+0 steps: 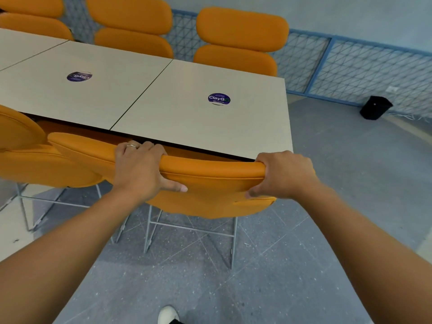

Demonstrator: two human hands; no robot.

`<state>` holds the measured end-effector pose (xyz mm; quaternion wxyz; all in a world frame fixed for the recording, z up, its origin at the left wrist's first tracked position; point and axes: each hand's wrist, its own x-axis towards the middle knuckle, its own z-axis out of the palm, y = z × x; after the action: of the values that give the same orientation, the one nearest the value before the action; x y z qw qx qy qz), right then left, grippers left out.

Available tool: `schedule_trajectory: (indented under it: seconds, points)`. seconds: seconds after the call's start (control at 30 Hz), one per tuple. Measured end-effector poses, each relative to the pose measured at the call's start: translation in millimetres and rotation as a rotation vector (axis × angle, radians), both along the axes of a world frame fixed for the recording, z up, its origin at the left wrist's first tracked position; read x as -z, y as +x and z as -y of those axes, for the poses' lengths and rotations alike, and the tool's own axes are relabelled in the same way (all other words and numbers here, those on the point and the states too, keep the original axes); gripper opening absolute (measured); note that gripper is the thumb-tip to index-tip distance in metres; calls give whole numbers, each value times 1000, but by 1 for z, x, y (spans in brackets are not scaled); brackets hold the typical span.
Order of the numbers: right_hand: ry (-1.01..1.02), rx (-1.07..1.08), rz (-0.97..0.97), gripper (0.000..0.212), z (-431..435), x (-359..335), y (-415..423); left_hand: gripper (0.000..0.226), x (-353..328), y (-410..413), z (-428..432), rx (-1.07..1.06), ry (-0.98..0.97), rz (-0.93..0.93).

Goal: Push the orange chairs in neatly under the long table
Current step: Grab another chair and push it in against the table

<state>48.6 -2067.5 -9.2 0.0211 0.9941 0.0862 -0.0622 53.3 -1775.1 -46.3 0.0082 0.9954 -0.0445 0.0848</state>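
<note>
left hand [138,169] and right hand [282,175] hold the orange chair [210,183] by its back, fingers [147,147] curled over the top | chair back runs left to right | long table [187,113] just beyond, far side

A canteen is suggested. A table [187,122] is lined with chairs [240,29] along the top; "ClayGo" stickers [219,99] are stuck mid-frame.

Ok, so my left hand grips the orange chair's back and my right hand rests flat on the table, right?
No: the head view shows the right hand gripping the orange chair's back too, not resting on the table.
</note>
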Motion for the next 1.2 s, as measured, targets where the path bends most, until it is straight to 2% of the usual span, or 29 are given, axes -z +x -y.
schedule_trajectory:
  seconds: [0.13, 0.4, 0.67, 1.07, 1.2]
  points:
    - [-2, 33, 68, 62, -1, 4, -2, 105, 3, 2, 0, 6, -11, 40]
    - [20, 133, 112, 59, -12, 8, -5, 108, 2, 9, -9, 50, 16, 27]
    - [31, 178, 167, 55, -70, 12, -31, 106, 0, 17, -66, 121, 27, -19]
    - [37, 191, 122, 53, -76, 10, -45, 96, 9, 13, -72, 137, -24, 55]
    - [39, 153, 113, 51, -71, 9, -42, 101, 9, 13, -70, 104, -31, 51]
